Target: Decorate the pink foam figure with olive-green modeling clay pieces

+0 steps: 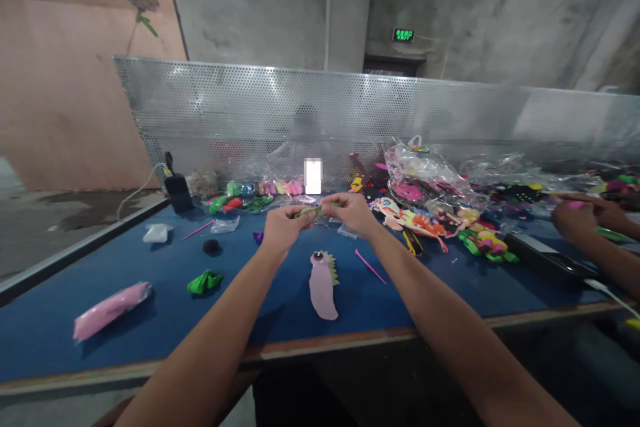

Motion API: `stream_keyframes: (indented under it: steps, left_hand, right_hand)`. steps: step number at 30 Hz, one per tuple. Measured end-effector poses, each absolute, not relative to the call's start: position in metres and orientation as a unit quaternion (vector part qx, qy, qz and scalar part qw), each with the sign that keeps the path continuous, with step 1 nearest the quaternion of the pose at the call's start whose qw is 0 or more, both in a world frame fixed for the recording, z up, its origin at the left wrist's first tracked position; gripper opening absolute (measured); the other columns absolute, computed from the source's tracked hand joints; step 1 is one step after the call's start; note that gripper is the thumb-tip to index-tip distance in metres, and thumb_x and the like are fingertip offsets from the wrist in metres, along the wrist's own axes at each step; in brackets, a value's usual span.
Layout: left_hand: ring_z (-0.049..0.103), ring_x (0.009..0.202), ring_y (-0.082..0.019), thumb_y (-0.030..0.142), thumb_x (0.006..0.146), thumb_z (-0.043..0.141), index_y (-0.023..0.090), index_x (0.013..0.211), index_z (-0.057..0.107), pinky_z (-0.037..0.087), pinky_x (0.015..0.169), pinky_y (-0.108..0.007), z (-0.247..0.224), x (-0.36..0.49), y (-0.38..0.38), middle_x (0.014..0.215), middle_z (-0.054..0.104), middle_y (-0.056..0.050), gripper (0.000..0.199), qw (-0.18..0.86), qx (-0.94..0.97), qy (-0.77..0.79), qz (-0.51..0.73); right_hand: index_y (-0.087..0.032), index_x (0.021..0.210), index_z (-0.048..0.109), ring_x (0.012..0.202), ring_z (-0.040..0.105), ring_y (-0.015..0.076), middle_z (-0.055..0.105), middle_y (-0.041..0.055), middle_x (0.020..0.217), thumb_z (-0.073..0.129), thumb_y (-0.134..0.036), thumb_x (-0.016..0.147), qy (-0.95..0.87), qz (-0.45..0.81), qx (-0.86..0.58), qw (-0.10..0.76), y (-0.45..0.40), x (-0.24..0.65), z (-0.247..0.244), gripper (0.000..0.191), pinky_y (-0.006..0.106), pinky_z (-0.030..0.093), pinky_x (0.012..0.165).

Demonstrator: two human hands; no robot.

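Observation:
My left hand and my right hand meet over the middle of the blue table. Both pinch a small olive-green strip of what looks like modelling clay, one hand at each end; the fingertips partly cover it. Below them lies a flat lilac creature figure with one dark eye and green spikes along its right side. A thin pink stick tool rests to the figure's right. A purple lump sits just left of my left hand.
To the left are a green clay lump, a black ball, a wrapped pink roll and a white packet. Plastic bags and colourful figures pile up at right, near a black box and a co-worker's hands.

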State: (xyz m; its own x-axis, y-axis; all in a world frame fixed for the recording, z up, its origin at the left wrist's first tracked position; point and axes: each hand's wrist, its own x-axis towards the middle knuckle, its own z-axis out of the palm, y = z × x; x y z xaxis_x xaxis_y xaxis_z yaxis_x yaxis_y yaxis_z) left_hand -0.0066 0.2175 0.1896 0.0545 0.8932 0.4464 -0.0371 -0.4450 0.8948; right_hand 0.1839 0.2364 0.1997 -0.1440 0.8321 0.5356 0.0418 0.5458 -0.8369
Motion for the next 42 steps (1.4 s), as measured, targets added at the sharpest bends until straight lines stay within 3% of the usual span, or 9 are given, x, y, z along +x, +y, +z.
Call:
stream_keyframes:
  steps: [7, 11, 16, 20, 24, 29, 33, 36, 42]
  left_hand:
    - [0.072, 0.088, -0.025, 0.057, 0.073, 0.076, 0.016, 0.106, 0.077, 0.059, 0.067, -0.034, 0.165, -0.023, 0.213, 0.107, 0.075, -0.012, 0.053, 0.338, 0.578, 0.36, 0.65]
    - [0.061, 0.123, -0.03, 0.043, 0.069, 0.081, 0.021, 0.112, 0.077, 0.053, 0.096, -0.038, 0.164, -0.017, 0.215, 0.136, 0.065, -0.01, 0.049, 0.297, 0.643, 0.336, 0.621]
    - [0.067, 0.11, -0.029, 0.029, 0.065, 0.084, 0.023, 0.115, 0.076, 0.049, 0.101, -0.042, 0.163, -0.019, 0.212, 0.111, 0.077, -0.005, 0.051, 0.28, 0.682, 0.354, 0.576]
    - [0.071, 0.084, -0.025, 0.033, 0.067, 0.081, 0.02, 0.1, 0.081, 0.056, 0.082, -0.038, 0.161, -0.023, 0.215, 0.083, 0.078, -0.002, 0.035, 0.299, 0.676, 0.363, 0.567]
    - [0.069, 0.066, -0.02, 0.045, 0.071, 0.078, 0.012, 0.101, 0.079, 0.058, 0.066, -0.035, 0.159, -0.025, 0.218, 0.071, 0.074, -0.005, 0.044, 0.322, 0.645, 0.356, 0.595]
    - [0.072, 0.084, -0.024, 0.054, 0.079, 0.07, 0.014, 0.114, 0.075, 0.059, 0.061, -0.032, 0.164, -0.029, 0.216, 0.105, 0.075, -0.013, 0.054, 0.318, 0.633, 0.344, 0.617]
    - [0.064, 0.116, -0.03, 0.044, 0.071, 0.08, 0.021, 0.115, 0.076, 0.059, 0.077, -0.032, 0.167, -0.027, 0.212, 0.137, 0.065, -0.01, 0.049, 0.303, 0.677, 0.32, 0.59]
    - [0.068, 0.108, -0.028, 0.035, 0.07, 0.08, 0.023, 0.12, 0.074, 0.056, 0.084, -0.034, 0.165, -0.026, 0.211, 0.117, 0.075, -0.008, 0.052, 0.303, 0.701, 0.318, 0.562]
    - [0.068, 0.065, -0.019, 0.027, 0.073, 0.076, 0.02, 0.103, 0.08, 0.054, 0.066, -0.031, 0.159, -0.027, 0.214, 0.072, 0.076, -0.002, 0.031, 0.315, 0.708, 0.337, 0.535]
  right_hand:
    - [-0.017, 0.099, 0.078, 0.073, 0.07, 0.0233, 0.076, 0.0061, 0.084, 0.073, -0.06, 0.076, -0.597, 0.304, -0.359, 0.65, 0.244, 0.19, 0.189, 0.049, 0.036, 0.057, 0.069]
    - [-0.017, 0.096, 0.079, 0.087, 0.072, 0.0258, 0.077, 0.0082, 0.091, 0.073, -0.068, 0.072, -0.637, 0.382, -0.313, 0.592, 0.225, 0.156, 0.175, 0.057, 0.038, 0.058, 0.079]
    - [-0.016, 0.093, 0.079, 0.076, 0.07, 0.0198, 0.077, 0.0063, 0.085, 0.089, -0.051, 0.058, -0.637, 0.442, -0.295, 0.558, 0.212, 0.135, 0.167, 0.05, 0.035, 0.058, 0.076]
    - [-0.015, 0.084, 0.079, 0.068, 0.069, 0.0186, 0.076, 0.0054, 0.078, 0.091, -0.044, 0.056, -0.617, 0.442, -0.307, 0.574, 0.217, 0.149, 0.175, 0.043, 0.036, 0.059, 0.072]
    - [-0.015, 0.081, 0.078, 0.062, 0.065, 0.0165, 0.072, 0.0023, 0.071, 0.092, -0.041, 0.055, -0.589, 0.404, -0.321, 0.622, 0.229, 0.172, 0.182, 0.039, 0.035, 0.058, 0.068]
    - [-0.018, 0.09, 0.076, 0.069, 0.064, 0.0158, 0.071, 0.0001, 0.073, 0.087, -0.051, 0.06, -0.544, 0.373, -0.326, 0.677, 0.237, 0.183, 0.179, 0.046, 0.034, 0.057, 0.075]
    - [-0.016, 0.092, 0.077, 0.083, 0.069, 0.0206, 0.075, 0.0064, 0.086, 0.082, -0.06, 0.064, -0.587, 0.434, -0.301, 0.613, 0.223, 0.159, 0.17, 0.053, 0.036, 0.056, 0.08]
    - [-0.015, 0.093, 0.078, 0.086, 0.069, 0.0213, 0.076, 0.0074, 0.088, 0.089, -0.049, 0.06, -0.616, 0.461, -0.29, 0.569, 0.213, 0.141, 0.164, 0.049, 0.035, 0.055, 0.081]
    - [-0.016, 0.084, 0.076, 0.069, 0.066, 0.0165, 0.074, 0.0032, 0.075, 0.089, -0.04, 0.06, -0.612, 0.436, -0.311, 0.581, 0.215, 0.144, 0.162, 0.036, 0.032, 0.053, 0.071]
